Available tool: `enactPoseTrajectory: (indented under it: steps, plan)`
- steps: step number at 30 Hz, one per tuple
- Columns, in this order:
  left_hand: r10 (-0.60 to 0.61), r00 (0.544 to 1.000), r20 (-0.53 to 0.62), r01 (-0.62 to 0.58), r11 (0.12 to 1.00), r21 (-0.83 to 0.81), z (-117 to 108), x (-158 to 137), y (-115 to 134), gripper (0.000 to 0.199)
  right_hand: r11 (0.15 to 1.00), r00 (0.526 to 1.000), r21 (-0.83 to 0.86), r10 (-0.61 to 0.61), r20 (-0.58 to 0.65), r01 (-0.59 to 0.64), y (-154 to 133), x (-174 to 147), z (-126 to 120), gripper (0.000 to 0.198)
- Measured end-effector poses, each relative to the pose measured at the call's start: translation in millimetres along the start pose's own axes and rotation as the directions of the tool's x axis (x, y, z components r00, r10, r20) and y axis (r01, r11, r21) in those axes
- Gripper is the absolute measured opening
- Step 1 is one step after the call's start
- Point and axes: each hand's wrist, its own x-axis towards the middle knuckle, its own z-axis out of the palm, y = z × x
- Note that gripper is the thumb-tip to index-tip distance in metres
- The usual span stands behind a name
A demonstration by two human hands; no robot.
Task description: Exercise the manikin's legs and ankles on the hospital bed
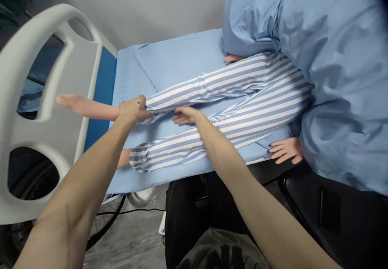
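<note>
What looks like a manikin lies on the bed in blue-and-white striped trousers (257, 111). My left hand (133, 108) is closed on the trouser cuff at the ankle of the far leg, whose bare foot (72, 101) points at the footboard. Between the two trouser legs is my right hand (185, 115), fingers loosely stretched out and a little blurred, holding nothing I can see. The near leg's cuff (141, 158) is turned up, showing a darker checked-looking band. One manikin hand (286, 150) lies palm-down at the bed's near edge.
A white bed footboard (75, 63) rises at the left. Light blue sheet (182, 51) covers the mattress. Bunched blue cloth (342, 79) hides the manikin's upper body. A black chair (336, 216) stands at the lower right, and a cable (133, 211) runs below the bed.
</note>
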Motion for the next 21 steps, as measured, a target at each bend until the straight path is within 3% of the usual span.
enactPoseTrajectory:
  steps: [3,5,7,11,15,21]
  plan:
    - [-0.004,1.000,-0.022,0.005,0.999,0.036,-16,-5,-1,0.057,0.924,0.959,0.341,-0.080,-0.270,0.173,-23,-6,-41,0.008]
    - [-0.019,1.000,-0.014,0.019,0.999,0.042,-17,-7,2,0.056,0.776,0.869,0.518,-0.074,-0.490,0.359,-38,-13,-75,0.010]
    - [-0.028,1.000,0.001,0.028,0.999,0.034,-10,-8,7,0.055,0.629,0.798,0.574,-0.129,-0.588,0.525,-52,-21,-105,0.022]
    - [-0.032,0.999,0.026,0.032,0.999,-0.005,11,-12,12,0.055,0.512,0.736,0.538,-0.361,-0.573,0.670,-67,-30,-131,0.044]
    - [-0.051,0.999,-0.012,0.050,0.997,-0.059,27,-18,11,0.059,0.476,0.711,0.530,-0.425,-0.560,0.702,-72,-30,-129,0.056]
    - [-0.066,0.995,-0.072,0.049,0.975,-0.217,49,-23,27,0.066,0.366,0.714,0.634,-0.524,-0.464,0.681,-81,-45,-130,0.050]
